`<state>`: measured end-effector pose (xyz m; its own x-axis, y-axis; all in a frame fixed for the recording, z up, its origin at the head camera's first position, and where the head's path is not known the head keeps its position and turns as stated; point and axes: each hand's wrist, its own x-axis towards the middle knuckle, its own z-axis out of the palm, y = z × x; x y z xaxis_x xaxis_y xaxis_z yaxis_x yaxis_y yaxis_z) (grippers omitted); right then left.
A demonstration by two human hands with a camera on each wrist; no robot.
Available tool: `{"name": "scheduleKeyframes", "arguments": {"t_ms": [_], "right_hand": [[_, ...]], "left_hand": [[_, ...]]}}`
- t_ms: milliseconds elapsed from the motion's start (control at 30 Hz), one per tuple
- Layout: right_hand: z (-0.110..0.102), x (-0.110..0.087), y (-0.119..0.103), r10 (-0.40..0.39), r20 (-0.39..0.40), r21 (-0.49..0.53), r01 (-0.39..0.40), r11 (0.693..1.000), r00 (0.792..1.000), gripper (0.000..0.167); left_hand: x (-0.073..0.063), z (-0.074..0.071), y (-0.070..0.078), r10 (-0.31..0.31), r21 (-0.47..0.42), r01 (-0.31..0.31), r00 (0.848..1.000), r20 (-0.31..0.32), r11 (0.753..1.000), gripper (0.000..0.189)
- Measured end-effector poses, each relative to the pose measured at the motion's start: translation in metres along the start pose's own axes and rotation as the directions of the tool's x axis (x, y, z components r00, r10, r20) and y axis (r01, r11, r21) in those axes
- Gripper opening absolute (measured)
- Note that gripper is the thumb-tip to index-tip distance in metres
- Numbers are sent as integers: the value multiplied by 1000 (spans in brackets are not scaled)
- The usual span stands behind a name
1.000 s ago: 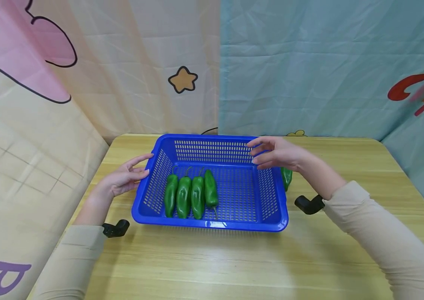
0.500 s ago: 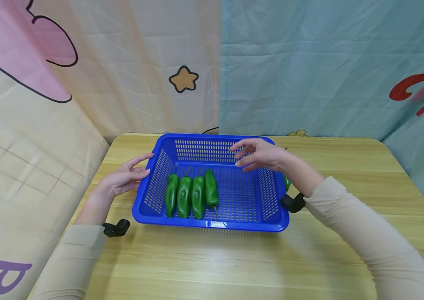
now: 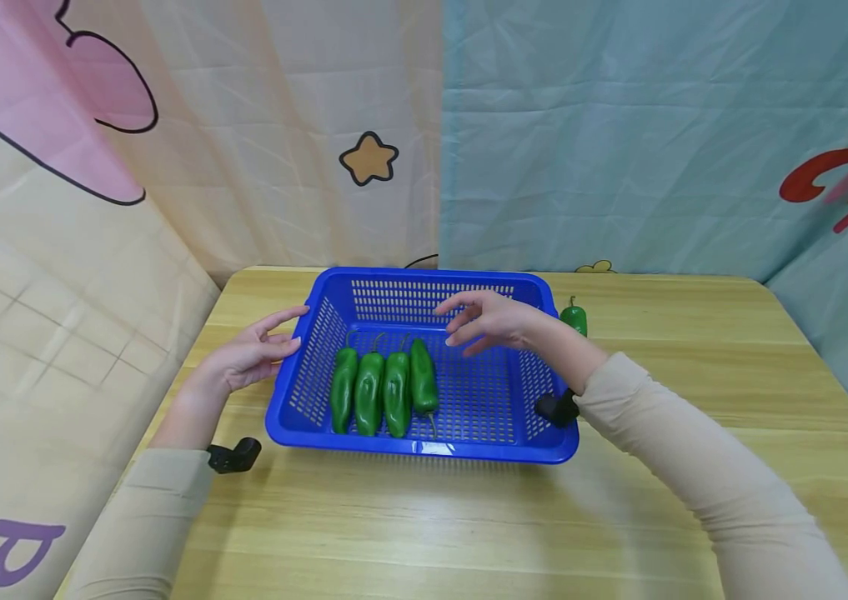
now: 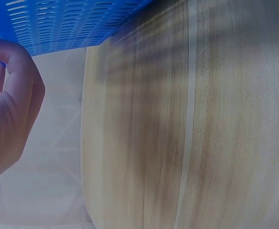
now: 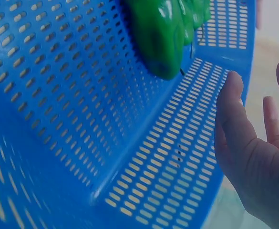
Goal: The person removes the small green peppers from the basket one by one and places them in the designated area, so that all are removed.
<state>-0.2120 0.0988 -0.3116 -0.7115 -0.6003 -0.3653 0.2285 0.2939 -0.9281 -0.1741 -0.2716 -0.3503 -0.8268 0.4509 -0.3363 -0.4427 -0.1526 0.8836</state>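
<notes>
Leftward of the nearer, loose-fingered right hand (image 3: 493, 322), a long green pepper (image 3: 423, 377) lies front-to-back in a blue plastic basket (image 3: 363, 442), left hand (image 3: 251, 357) gripping its left edge.

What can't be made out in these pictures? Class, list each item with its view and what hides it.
- Lower part of the outside pepper: head view, behind the right forearm.
- Left hand's fingertips: left wrist view, at the left edge.
- Much of the basket: left wrist view, cut off by the top edge.
- Rear peppers: right wrist view, partly behind the nearest pepper.
</notes>
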Motion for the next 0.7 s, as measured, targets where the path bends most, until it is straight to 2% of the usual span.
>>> {"name": "scheduleKeyframes", "arguments": {"t_ms": [700], "right_hand": [[25,30,22,115,-53,-18,-116,993,992,53]], "left_hand": [[1,-1,0,-3,-33,4,1000,18,999,47]]}}
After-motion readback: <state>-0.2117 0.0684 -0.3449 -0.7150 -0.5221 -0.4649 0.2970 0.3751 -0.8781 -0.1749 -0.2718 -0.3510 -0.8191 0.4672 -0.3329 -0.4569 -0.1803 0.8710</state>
